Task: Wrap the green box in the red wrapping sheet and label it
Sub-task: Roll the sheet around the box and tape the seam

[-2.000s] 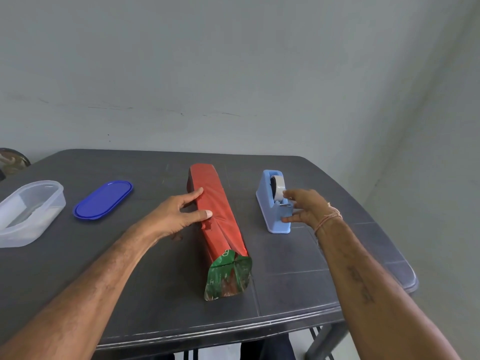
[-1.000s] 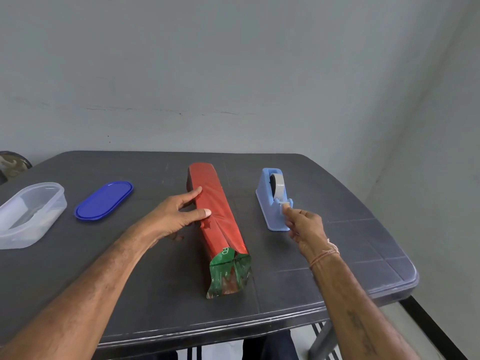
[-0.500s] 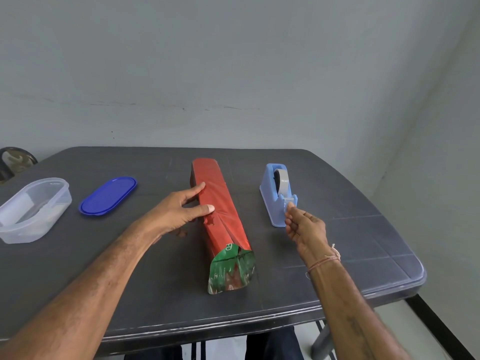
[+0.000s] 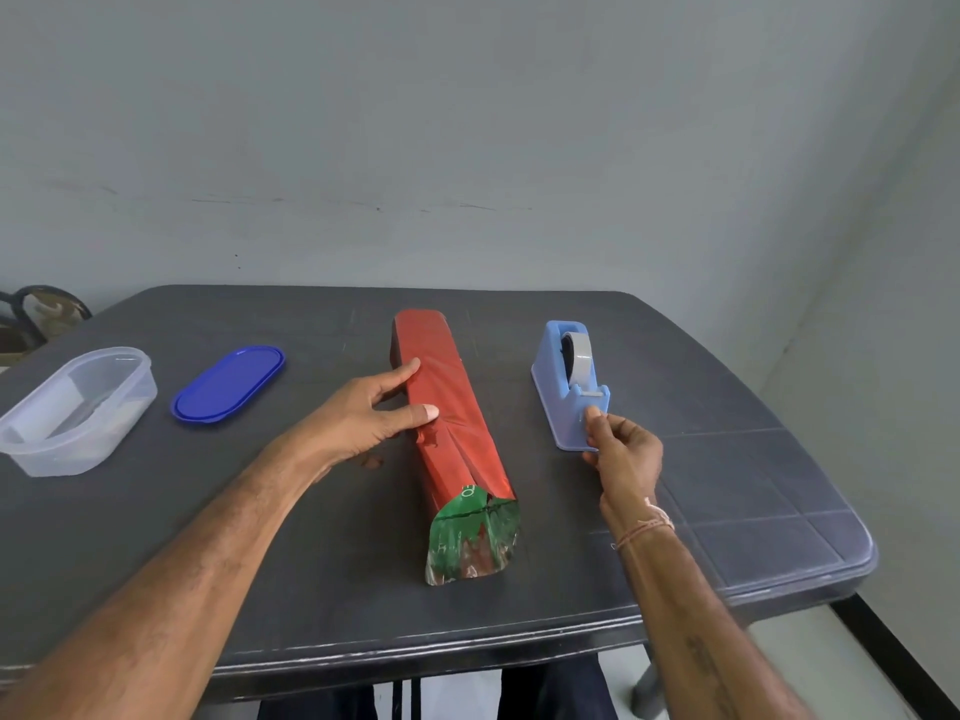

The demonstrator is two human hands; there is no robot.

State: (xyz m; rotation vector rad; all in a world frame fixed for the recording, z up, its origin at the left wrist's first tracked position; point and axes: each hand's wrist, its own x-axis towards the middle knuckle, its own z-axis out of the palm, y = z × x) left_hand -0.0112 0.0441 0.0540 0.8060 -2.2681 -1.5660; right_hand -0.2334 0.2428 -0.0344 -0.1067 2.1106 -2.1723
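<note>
While the long green box lies lengthwise down the middle of the dark grey table, most of it is already covered by the red wrapping sheet, and only the near end shows green, where the foil stands open and crumpled past the red. The person's left hand rests flat against the left side of the bundle about halfway along, fingers spread loosely, forefinger and thumb tip pressed onto the red sheet next to a small pucker in the seam; it pins the paper rather than closing around anything. To the right, well clear of the box, stands a light blue tape dispenser with a grey roll of tape seated in it. The right hand is at the dispenser's near end, thumb and forefinger pinched close together right by the cutter; whether a strip of tape is caught between them is too fine for me to make out. A thin thread band circles that wrist. Over on the left side of the table sit a clear oval plastic container, open, and beside it, apart from it, its blue oval lid lying flat.
</note>
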